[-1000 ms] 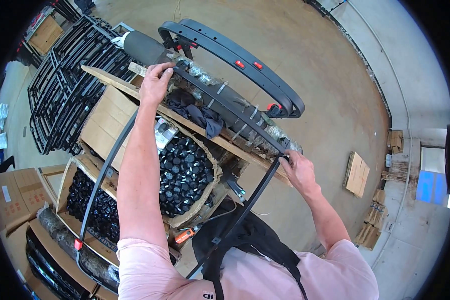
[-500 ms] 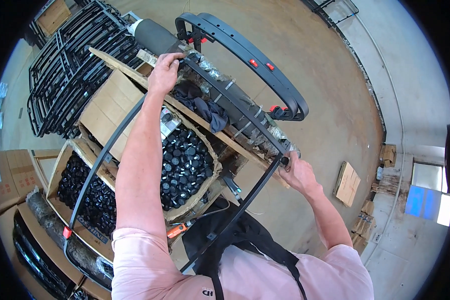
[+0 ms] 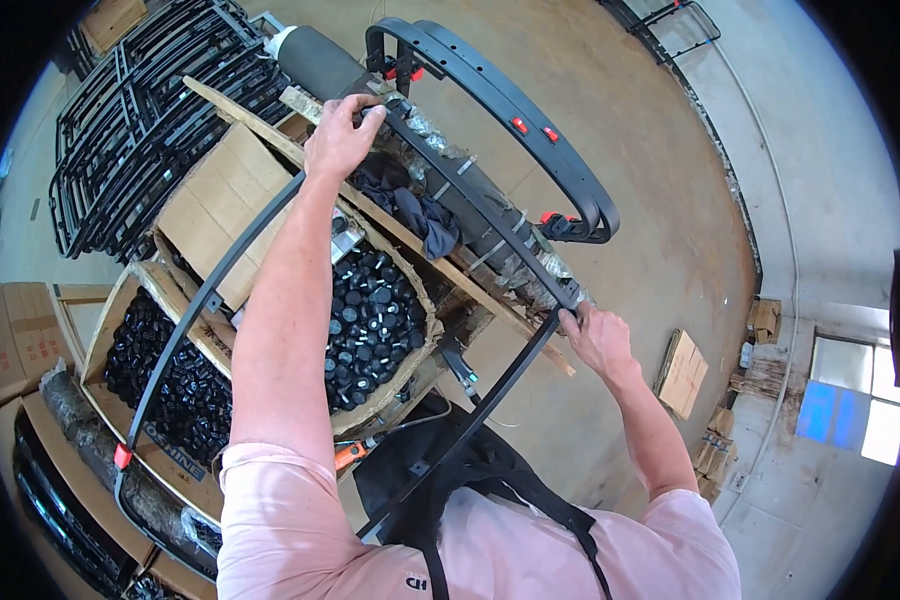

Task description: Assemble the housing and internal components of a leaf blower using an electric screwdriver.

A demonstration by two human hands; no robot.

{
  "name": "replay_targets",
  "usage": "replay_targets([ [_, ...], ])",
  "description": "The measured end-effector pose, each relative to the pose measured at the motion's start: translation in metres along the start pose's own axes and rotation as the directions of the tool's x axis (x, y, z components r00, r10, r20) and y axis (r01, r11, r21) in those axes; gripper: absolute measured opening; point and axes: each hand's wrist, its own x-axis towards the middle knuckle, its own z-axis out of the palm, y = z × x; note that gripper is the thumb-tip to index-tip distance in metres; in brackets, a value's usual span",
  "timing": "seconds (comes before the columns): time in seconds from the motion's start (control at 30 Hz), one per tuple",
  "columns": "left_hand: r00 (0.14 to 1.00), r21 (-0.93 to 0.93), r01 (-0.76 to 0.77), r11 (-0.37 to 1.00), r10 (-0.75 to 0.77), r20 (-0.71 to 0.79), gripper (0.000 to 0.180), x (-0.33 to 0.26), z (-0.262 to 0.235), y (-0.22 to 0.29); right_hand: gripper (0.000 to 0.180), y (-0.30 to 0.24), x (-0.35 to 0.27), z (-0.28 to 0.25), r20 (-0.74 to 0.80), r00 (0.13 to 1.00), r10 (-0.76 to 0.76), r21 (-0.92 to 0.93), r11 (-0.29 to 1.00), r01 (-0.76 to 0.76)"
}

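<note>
Frame point(image 3: 450, 190), a black hoop, spans the workbench point(image 3: 390, 225) over boxes of black caps point(image 3: 370, 320), with open concrete floor point(image 3: 650, 200) to its right. Since a second ago my view has shifted closer. My left hand point(image 3: 338, 135) clamps its far corner; my right hand point(image 3: 598, 340) grips its near corner.

A single head-worn fisheye looks steeply down, close over the workbench point(image 3: 490, 300).
</note>
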Motion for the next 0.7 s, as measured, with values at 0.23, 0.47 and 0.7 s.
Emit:
replay_targets([
  [0.23, 0.998, -0.127, -0.068, 0.99, 0.067, -0.009, 0.035, 0.005, 0.003, -0.014, 0.03, 0.011, -0.002, 0.013, -0.133, 0.976, -0.174, 0.308, 0.929, 0.208],
  [0.47, 0.999, -0.085, -0.051, 0.995, 0.051, -0.005, 0.033, 0.006, 0.0, -0.011, 0.036, 0.014, -0.004, 0.011, -0.083, 0.983, -0.162, 0.224, 0.958, 0.176],
  [0.7, 0.997, -0.07, -0.068, 0.995, 0.07, 0.023, 0.032, 0.005, -0.001, -0.014, 0.037, 0.002, 0.0, -0.006, 0.045, 0.998, -0.038, 0.047, 0.998, 0.036],
])
